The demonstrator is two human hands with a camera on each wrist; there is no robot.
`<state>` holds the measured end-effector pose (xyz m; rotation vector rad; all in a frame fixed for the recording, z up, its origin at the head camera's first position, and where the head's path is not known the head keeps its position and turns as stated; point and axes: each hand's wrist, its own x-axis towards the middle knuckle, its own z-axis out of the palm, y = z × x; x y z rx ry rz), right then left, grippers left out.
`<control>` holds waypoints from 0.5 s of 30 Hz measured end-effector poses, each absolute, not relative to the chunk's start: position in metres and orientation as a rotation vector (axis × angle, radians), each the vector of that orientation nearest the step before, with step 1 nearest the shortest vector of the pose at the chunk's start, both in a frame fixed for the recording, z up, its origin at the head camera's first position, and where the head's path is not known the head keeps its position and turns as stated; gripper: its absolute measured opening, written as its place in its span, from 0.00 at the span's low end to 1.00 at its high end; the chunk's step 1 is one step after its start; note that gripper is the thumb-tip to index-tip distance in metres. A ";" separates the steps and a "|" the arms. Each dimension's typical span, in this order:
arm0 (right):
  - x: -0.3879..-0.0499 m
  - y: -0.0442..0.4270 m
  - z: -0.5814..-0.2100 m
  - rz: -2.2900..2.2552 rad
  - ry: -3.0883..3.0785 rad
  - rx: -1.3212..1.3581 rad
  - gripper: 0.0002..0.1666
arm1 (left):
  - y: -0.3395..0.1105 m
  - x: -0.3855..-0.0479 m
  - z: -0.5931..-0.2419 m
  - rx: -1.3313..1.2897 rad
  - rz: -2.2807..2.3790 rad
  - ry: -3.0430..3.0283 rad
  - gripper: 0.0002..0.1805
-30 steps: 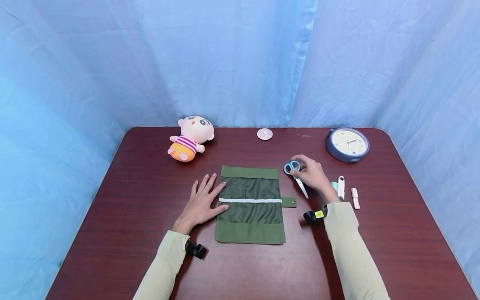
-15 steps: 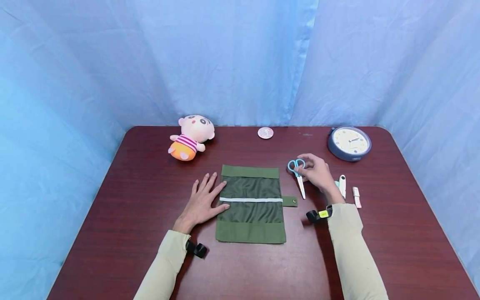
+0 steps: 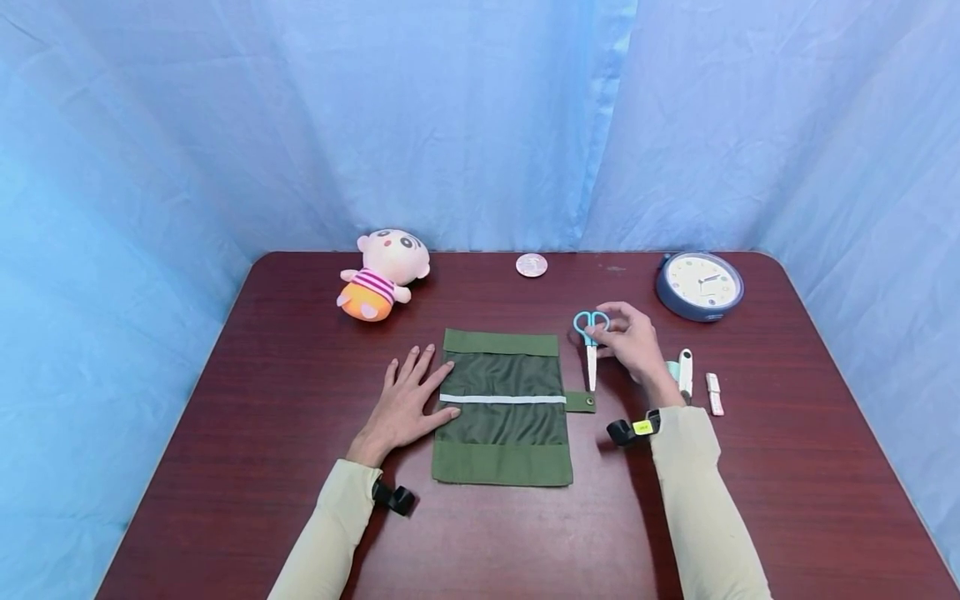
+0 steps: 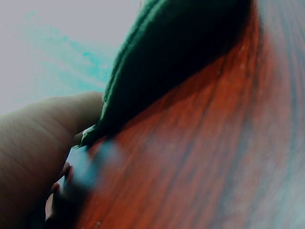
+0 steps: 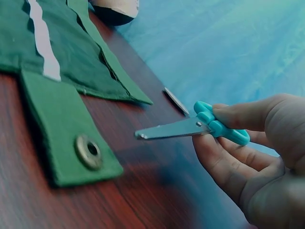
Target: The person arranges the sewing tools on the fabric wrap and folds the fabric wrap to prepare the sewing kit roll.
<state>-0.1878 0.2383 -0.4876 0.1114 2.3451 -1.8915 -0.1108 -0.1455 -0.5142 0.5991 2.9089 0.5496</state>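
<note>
Your left hand (image 3: 403, 410) lies spread, thumb and index finger reaching over the left edge of the unfolded green case (image 3: 501, 465). Your right hand (image 3: 632, 343) pinches the scissors (image 3: 592, 363) by their turquoise handles, just off the case's right edge. Their blades, held together, point toward you above the tabletop (image 3: 465, 546); your right wrist view shows a gap between their tip and the snap strap (image 3: 577, 402). Room is tightest by your right wrist, where a white-handled tool (image 3: 686, 368) lies just beside it, partly hidden, with a small white packet (image 3: 715, 394) farther right. Toward the far edge sit a clock (image 3: 701, 283), a round disc (image 3: 532, 265) and a plush doll (image 3: 381, 277), all apart from your hands. Tabletop runs between you and the case's near edge.
</note>
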 end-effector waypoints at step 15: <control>-0.191 0.213 -0.481 -1.921 2.302 0.085 0.27 | -0.145 -0.110 -0.515 0.589 0.537 2.917 0.43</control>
